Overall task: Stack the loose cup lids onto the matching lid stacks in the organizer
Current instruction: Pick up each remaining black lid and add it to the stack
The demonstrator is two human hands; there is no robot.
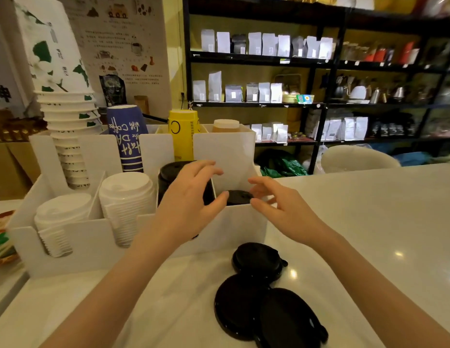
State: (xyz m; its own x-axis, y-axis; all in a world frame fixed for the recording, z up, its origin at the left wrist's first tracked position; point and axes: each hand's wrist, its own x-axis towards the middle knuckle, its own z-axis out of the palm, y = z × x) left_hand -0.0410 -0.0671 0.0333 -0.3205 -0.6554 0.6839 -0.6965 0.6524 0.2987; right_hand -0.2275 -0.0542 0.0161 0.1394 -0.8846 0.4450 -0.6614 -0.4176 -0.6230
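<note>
White counter [357, 222] is seen below shelves. Three loose black lids [259, 262] lie at 6 o'clock; a black lid [239, 197] sits in the organizer [93, 237], flanked by left hand [191, 199] and right hand [279, 207], both spread.

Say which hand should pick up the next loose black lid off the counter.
Right, probably. The right hand hovers open directly above the nearest loose black lid; the left hand sits further left over the organizer.

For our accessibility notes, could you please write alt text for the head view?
Both hands, left and right, hover open around a black plastic lid in a white organizer; three loose black lids lie on the counter.
</note>
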